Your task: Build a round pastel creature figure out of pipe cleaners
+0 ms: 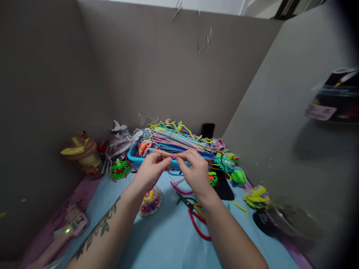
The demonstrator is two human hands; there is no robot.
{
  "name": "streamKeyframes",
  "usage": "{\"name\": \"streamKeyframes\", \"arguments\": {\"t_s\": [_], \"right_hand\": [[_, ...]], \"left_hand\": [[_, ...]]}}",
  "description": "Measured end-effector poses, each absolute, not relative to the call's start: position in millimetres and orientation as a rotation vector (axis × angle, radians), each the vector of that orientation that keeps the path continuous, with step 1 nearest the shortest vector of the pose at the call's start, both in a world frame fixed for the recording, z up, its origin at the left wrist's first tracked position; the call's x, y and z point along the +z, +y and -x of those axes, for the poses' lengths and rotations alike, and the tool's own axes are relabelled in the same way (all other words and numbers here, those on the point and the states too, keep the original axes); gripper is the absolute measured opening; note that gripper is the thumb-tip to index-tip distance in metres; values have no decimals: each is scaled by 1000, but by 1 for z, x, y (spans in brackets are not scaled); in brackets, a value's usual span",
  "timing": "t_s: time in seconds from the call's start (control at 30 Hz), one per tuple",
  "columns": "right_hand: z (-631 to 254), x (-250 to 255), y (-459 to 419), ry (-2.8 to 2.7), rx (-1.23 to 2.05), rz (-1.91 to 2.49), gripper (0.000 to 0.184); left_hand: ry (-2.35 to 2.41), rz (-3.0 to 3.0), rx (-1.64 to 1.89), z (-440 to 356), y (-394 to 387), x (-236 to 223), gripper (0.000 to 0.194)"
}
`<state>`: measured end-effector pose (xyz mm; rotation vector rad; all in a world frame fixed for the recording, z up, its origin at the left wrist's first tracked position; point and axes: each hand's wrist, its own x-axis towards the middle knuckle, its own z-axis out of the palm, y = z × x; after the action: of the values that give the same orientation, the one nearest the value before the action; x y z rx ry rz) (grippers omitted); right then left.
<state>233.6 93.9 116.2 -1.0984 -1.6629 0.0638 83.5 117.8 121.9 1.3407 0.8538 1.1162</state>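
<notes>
My left hand (154,166) and my right hand (195,170) meet in the air above the table, fingertips pinched close together. Between them is a small pink pipe cleaner (175,155), bent or coiled; both hands grip it. Below my left wrist sits a round figure (151,201) made of fuzzy pipe cleaners in cream, pink and purple. Red-handled scissors (196,218) lie partly under my right forearm, blades pointing up and left. A magenta pipe cleaner (182,192) curves on the table just above the scissors.
Behind my hands a blue tray (134,160) overflows with colourful pipe cleaners (176,138). A green fuzzy figure (120,170) and a brown-lidded cup (86,153) stand left. Pink glue gun (74,228) lies front left. More fuzzy pieces (238,175) sit right. Grey partitions enclose the table.
</notes>
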Motion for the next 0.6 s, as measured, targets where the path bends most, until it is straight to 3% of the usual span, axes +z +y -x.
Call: {"name": "streamKeyframes", "arguments": {"t_s": [0.27, 0.6], "right_hand": [[-230, 108, 92, -1737, -282, 1133, 19], [-225, 104, 92, -1739, -359, 1098, 16]], "left_hand": [[828, -1150, 1136, -88, 116, 121, 30], [884, -1282, 1219, -87, 117, 121, 28]]}}
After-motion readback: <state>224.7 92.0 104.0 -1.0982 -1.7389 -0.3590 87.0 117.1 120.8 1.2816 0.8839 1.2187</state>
